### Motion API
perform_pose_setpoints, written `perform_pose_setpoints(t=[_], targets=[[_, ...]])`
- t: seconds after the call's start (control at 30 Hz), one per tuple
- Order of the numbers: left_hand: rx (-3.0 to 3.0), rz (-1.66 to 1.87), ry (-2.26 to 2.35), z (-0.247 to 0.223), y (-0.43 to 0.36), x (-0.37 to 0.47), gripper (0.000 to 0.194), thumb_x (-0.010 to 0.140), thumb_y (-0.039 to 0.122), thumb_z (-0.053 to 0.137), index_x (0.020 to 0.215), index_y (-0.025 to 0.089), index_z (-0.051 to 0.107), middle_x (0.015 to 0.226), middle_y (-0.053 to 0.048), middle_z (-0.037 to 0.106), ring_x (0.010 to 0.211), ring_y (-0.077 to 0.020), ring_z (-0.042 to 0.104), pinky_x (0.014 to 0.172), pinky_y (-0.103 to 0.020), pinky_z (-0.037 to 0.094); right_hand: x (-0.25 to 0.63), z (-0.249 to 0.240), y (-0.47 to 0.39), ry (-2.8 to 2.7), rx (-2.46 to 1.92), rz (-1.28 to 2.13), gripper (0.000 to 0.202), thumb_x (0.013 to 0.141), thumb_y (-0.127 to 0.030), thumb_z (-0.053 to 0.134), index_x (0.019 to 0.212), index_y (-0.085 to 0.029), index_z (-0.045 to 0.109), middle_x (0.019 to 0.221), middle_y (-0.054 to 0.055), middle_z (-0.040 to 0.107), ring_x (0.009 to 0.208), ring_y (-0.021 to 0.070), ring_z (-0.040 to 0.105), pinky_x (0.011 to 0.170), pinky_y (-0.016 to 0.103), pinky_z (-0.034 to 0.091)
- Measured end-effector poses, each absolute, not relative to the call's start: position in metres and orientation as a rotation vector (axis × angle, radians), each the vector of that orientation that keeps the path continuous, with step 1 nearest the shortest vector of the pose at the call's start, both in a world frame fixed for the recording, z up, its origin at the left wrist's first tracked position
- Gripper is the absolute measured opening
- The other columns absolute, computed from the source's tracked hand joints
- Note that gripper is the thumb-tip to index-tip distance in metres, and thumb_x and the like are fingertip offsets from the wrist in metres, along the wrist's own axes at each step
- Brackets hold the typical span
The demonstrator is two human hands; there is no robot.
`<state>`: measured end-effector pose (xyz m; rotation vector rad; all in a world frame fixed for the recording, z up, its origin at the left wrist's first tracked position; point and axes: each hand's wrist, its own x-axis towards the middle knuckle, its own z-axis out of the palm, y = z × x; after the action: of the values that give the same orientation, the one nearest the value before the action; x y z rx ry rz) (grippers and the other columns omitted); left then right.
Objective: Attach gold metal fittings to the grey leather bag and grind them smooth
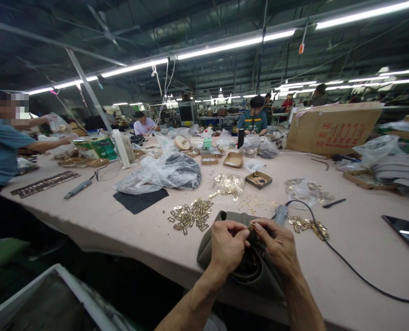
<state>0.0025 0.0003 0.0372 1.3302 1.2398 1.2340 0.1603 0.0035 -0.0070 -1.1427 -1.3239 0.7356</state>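
Observation:
A dark olive bag (206, 250) lies at the table's front edge, its opening facing me. Over its upper edge, my left hand (229, 243) is closed in a pinch, and my right hand (276, 241) pinches close beside it. Between the fingertips is something small and dark with a gold glint, too small to make out. Gold metal pieces (192, 215) lie in a loose pile left of the bag. More gold pieces (308, 226) lie to the right, next to a grey corded tool (280, 214).
Plastic bags of gold parts (227, 185), a small tray (258, 179), a black cloth (141, 200) and a phone (406, 233) lie on the table (121, 225). The tool's cable curves right. A white-rimmed bin (83, 294) stands lower left. A person (4, 147) reaches over the table at left.

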Motion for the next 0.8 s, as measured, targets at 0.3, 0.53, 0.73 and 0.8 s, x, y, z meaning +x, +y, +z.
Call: perform_pose_setpoints(t=[0.3, 0.53, 0.73, 0.8], targets=[[1.489, 1.281, 1.383, 0.03, 0.004, 0.006, 0.012, 0.079, 0.02, 0.074, 0.083, 0.016, 0.085, 0.077, -0.011, 0.078, 0.065, -0.0208, 0.072, 0.06, -0.028, 0.054, 0.16, -0.008, 0.007, -1.301, -1.108, 0.741, 0.03, 0.091, -0.048, 0.073, 0.099, -0.02, 0.08, 0.082, 0.006, 0.07, 0.072, 0.019, 0.062, 0.066, 0.031, 0.052], [1.552, 1.286, 1.401, 0.03, 0.008, 0.011, 0.01, 0.079, 0.018, 0.074, 0.08, 0.018, 0.084, 0.077, -0.009, 0.078, 0.071, -0.0224, 0.073, 0.063, -0.03, 0.054, 0.157, -0.008, 0.007, -1.271, -1.073, 0.7, 0.023, 0.087, -0.042, 0.078, 0.096, -0.022, 0.082, 0.095, 0.015, 0.074, 0.087, 0.028, 0.07, 0.074, 0.039, 0.058], [1.602, 1.369, 1.456, 0.028, 0.006, 0.014, 0.009, 0.078, 0.013, 0.075, 0.079, 0.02, 0.081, 0.076, -0.006, 0.077, 0.07, -0.0199, 0.07, 0.069, -0.03, 0.053, 0.156, -0.016, 0.011, -1.286, -1.063, 0.673, 0.032, 0.087, -0.046, 0.079, 0.106, -0.02, 0.08, 0.103, 0.01, 0.075, 0.097, 0.0238, 0.071, 0.081, 0.033, 0.06], [1.706, 1.394, 1.504, 0.027, 0.003, 0.016, 0.012, 0.081, 0.014, 0.074, 0.075, 0.021, 0.08, 0.075, -0.006, 0.074, 0.071, -0.0198, 0.068, 0.069, -0.03, 0.051, 0.157, -0.018, 0.013, -1.283, -1.053, 0.666, 0.032, 0.087, -0.046, 0.079, 0.105, -0.02, 0.08, 0.104, 0.009, 0.075, 0.097, 0.0223, 0.071, 0.082, 0.031, 0.06]])
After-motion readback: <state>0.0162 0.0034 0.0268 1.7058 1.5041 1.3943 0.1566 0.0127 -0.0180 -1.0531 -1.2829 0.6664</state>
